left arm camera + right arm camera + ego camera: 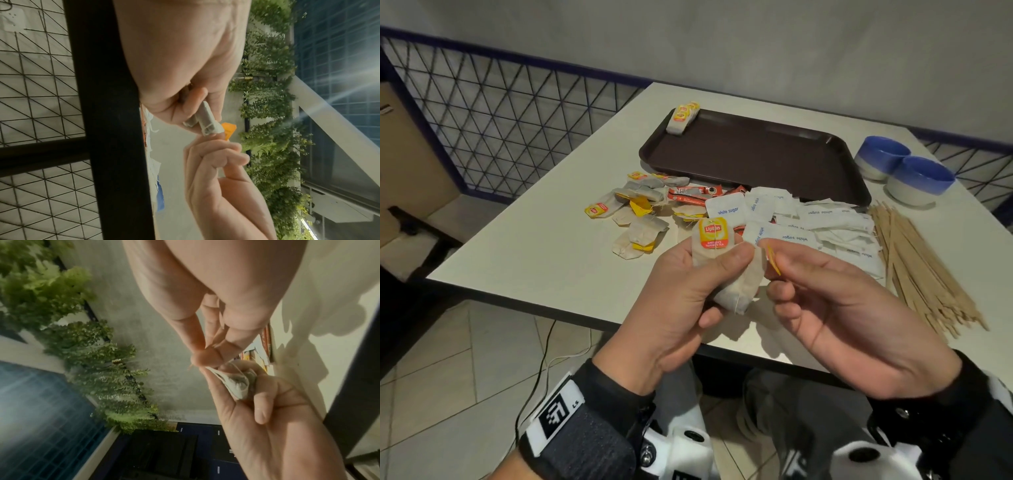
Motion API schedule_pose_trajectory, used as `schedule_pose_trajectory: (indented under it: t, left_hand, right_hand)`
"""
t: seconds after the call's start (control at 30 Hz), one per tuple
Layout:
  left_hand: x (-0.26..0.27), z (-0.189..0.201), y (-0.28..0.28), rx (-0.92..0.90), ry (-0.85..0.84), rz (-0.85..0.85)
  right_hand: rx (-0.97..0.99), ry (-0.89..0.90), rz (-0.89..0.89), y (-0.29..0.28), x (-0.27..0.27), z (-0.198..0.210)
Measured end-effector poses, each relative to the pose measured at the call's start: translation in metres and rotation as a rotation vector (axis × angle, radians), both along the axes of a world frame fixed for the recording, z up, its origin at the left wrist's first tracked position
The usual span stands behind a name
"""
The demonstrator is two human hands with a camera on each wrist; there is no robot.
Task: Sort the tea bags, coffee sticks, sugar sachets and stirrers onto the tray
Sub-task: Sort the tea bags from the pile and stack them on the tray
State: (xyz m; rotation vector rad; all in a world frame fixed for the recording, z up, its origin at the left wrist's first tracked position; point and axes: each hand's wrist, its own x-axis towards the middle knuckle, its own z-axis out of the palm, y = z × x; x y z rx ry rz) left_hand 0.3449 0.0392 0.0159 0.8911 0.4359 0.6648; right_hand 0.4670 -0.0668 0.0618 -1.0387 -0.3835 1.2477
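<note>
I hold 2 tea bags [726, 270] above the table [544, 246] edge, left hand [681, 308] clamped around them, right hand [852, 308] pinching a yellow tag [774, 259]; tray [756, 154] beyond.

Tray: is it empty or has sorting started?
Started. A short row of Lipton tea bags sits in the far left corner of the brown tray; the rest is bare.
</note>
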Motion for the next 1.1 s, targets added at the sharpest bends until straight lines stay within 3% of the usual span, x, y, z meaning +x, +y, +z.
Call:
schedule_pose_trajectory:
  t: [0.4, 0.7, 0.93, 1.1]
  left_hand:
    - [0.002, 0.0, -0.006, 0.141, 0.078, 0.025]
    - [0.004, 0.003, 0.003, -0.233, -0.075, 0.144]
    - [0.005, -0.002, 0.002, -0.209, -0.036, 0.193]
    - [0.007, -0.002, 0.001, -0.183, -0.023, 0.212]
  right_hand:
    - [-0.067, -0.517, -0.018, -0.004, 0.017, 0.014]
    - [-0.117, -0.269, 0.107, -0.018, 0.008, -0.009]
    - [-0.027, -0.28, 0.433, -0.037, -0.003, -0.01]
    - [0.0, -0.296, 0.514, -0.035, -0.015, -0.007]
